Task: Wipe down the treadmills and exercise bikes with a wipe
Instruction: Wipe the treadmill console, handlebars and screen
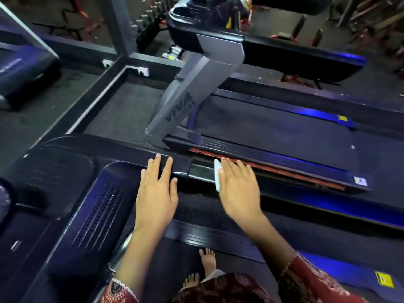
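Handrail (120, 147) under the left hand (156, 193) is glossy black plastic; upright (196, 90) beyond the right hand (238, 189) is matt grey metal.

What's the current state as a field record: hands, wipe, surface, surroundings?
left hand: flat, fingers straight, resting on the black handrail
right hand: flat on the same handrail, fingers straight, pressing the wipe down
wipe: white, mostly under the right palm, edge showing on the thumb side
console: perforated panel, left of the left hand
neighbouring treadmill: beyond the handrail, grey upright marked VIVA, neither hand on it
feet: bare, below the hands
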`<state>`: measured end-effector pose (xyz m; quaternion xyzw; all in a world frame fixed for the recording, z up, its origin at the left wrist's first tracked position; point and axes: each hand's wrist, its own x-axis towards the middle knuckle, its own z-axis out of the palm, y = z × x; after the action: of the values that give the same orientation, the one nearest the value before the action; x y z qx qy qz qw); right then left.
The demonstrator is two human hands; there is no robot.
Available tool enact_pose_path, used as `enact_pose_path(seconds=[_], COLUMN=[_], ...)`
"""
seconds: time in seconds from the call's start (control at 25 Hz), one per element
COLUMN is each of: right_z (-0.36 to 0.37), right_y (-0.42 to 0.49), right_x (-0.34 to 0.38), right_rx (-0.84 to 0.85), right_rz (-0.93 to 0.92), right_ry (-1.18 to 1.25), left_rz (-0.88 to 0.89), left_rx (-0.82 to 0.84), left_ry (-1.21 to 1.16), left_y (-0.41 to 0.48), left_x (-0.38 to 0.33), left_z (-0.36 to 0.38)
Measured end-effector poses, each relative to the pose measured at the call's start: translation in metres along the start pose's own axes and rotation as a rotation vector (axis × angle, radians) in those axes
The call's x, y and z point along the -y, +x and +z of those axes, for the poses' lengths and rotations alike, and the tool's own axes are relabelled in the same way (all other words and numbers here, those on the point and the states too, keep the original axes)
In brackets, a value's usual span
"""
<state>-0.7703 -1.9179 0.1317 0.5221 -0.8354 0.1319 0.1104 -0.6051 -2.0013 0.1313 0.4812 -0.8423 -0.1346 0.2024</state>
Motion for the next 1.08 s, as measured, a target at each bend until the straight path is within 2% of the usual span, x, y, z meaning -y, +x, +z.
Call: enact_pose_path(seconds=[0.08, 0.12, 0.2, 0.28, 0.36, 0.44, 0.56, 0.64, 0.72, 0.8, 0.88, 0.92, 1.0, 1.08], right_z=[0.011, 0.014, 0.015, 0.016, 0.011, 0.015, 0.035, 0.039, 0.044, 0.039, 0.036, 0.035, 0.04, 0.047], right_y=[0.023, 0.027, 0.031, 0.031, 0.035, 0.051, 0.074, 0.081, 0.076, 0.068, 0.073, 0.081, 0.095, 0.095], right_x=[0.044, 0.063, 0.075, 0.062, 0.055, 0.073, 0.131, 0.147, 0.132, 0.111, 0.12, 0.134, 0.154, 0.152], right_rx=[0.115, 0.122, 0.095, 0.037, 0.048, 0.185, 0.353, 0.303, 0.272, 0.251, 0.221, 0.272, 0.367, 0.33], right_rz=[-0.077, -0.188, -0.481, -0.661, -0.592, -0.471, -0.528, -0.656, -0.766, -0.748, -0.63, -0.577, -0.593, -0.639], right_ry=[0.054, 0.09, 0.136, 0.175, 0.181, 0.153, 0.226, 0.232, 0.277, 0.262, 0.228, 0.227, 0.24, 0.232], left_rz=[-0.053, -0.075, -0.129, -0.189, -0.242, -0.279, -0.289, -0.289, -0.298, -0.311, -0.315, -0.313, -0.296, -0.29], left_rx=[-0.012, -0.017, -0.022, -0.028, -0.047, -0.058, -0.064, -0.062, -0.079, -0.072, -0.056, -0.054, -0.058, -0.046], left_ry=[0.014, 0.023, 0.045, 0.05, 0.055, 0.057, 0.065, 0.063, 0.069, 0.065, 0.06, 0.063, 0.094, 0.095], left_y=[0.004, 0.007, 0.01, 0.014, 0.016, 0.016, 0.017, 0.014, 0.011, 0.009, 0.01, 0.01, 0.011, 0.012], left_x=[0.011, 0.016, 0.028, 0.037, 0.044, 0.049, 0.057, 0.058, 0.061, 0.062, 0.062, 0.062, 0.062, 0.06], left_z=[-0.008, -0.012, -0.021, -0.031, -0.038, -0.043, -0.05, -0.052, -0.054, -0.053, -0.052, -0.051, -0.048, -0.047])
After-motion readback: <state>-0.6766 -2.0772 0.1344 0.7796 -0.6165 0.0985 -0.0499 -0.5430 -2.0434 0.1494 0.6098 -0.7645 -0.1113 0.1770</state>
